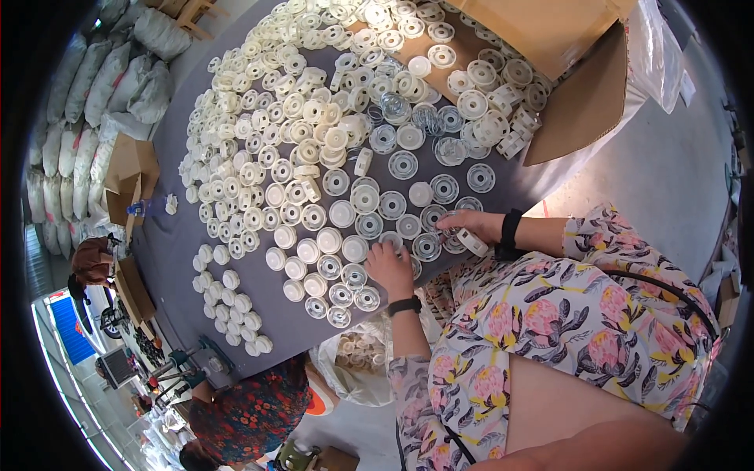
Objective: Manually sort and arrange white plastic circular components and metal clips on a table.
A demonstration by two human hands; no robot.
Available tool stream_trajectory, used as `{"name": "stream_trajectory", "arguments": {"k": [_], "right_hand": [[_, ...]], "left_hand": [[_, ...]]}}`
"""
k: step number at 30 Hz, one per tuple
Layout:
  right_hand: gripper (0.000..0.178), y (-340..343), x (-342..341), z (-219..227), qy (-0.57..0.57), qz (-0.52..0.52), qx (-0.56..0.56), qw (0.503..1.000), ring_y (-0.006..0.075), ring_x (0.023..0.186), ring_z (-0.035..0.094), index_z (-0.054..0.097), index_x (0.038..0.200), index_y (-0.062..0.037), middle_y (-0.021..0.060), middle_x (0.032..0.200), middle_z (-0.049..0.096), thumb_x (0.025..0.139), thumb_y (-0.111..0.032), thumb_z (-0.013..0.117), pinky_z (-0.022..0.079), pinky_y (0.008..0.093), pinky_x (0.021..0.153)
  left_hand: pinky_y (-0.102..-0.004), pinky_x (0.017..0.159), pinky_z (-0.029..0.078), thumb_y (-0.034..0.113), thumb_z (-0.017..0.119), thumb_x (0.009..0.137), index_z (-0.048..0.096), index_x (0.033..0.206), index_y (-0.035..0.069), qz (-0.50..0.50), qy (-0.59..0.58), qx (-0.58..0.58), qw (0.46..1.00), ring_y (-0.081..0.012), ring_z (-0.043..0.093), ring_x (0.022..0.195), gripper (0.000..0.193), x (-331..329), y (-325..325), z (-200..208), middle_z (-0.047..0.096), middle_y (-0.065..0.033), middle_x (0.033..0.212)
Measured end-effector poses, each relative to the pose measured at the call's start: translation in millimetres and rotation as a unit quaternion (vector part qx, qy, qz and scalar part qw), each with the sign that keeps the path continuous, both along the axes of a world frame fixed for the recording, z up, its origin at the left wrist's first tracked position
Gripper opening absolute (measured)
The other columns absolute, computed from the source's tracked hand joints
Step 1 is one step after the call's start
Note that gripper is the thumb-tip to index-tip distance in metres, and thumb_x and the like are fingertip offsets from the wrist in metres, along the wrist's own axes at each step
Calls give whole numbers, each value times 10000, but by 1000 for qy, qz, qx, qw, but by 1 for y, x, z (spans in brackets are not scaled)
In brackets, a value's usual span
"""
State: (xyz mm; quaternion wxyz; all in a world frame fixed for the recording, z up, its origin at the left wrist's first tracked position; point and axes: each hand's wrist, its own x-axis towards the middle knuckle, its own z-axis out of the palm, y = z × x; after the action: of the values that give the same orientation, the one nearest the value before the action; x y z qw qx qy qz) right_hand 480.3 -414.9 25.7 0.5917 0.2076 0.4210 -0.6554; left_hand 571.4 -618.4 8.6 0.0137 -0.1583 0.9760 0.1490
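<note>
My left hand (pixel 390 267) rests at the table's near edge, fingers bent down around a white plastic disc (pixel 390 239). To its right, my right hand (pixel 477 224) is closed, with a white round plastic part (pixel 472 242) seen edge-on under its palm. The right fingertips reach down to the discs beside them, and what they touch is partly hidden. Between and beyond the hands lie rows of flat discs with shiny rings (pixel 426 246). Left of my left hand stand small stacks of white round parts (pixel 309 250) and several ringed discs (pixel 341 294).
A large heap of cream plastic wheels (pixel 302 118) covers the far grey table (pixel 271 320). Shiny coils (pixel 395 107) lie amid it. An open cardboard box (pixel 577 98) spills parts at far right. A bag of parts (pixel 361 352) hangs below the edge. A co-worker (pixel 251 412) is at left.
</note>
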Motion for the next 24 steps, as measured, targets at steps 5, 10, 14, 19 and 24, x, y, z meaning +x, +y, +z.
{"name": "stream_trajectory", "arguments": {"k": [5,10,14,19,24], "right_hand": [[251,6,6,-23,35,-6,-4,999,130,684,609,579,953,-92,37,821,634,818,-291,652,495,265,595],[231,-11,11,-11,58,27,4,998,117,711,592,583,967,-86,28,850,627,831,-265,635,475,253,607],[248,-19,16,-18,96,57,-3,994,115,712,585,577,989,-80,25,845,627,826,-257,638,461,243,608],[293,-17,17,-15,109,69,21,991,97,743,577,565,1011,-82,27,852,626,813,-284,642,454,234,631],[274,-30,18,-7,104,89,26,990,92,755,569,573,971,-79,14,842,617,808,-289,643,449,225,660]], "left_hand": [[-416,795,374,239,721,666,631,887,96,-27,57,3,998,-273,519,931,278,-2,-1,-22,558,-74,930],[-414,797,368,200,695,668,634,840,90,25,81,15,996,-273,514,928,214,6,-10,-20,560,-74,924],[-425,807,377,188,676,725,637,854,71,20,17,24,999,-301,519,936,178,2,-18,-24,567,-101,925],[-312,701,456,125,615,829,611,870,23,263,236,383,853,-204,572,785,110,41,-47,-13,594,-77,864],[-220,618,424,130,576,875,570,985,34,459,336,604,559,-98,526,671,146,117,-103,-22,595,-10,823]]}}
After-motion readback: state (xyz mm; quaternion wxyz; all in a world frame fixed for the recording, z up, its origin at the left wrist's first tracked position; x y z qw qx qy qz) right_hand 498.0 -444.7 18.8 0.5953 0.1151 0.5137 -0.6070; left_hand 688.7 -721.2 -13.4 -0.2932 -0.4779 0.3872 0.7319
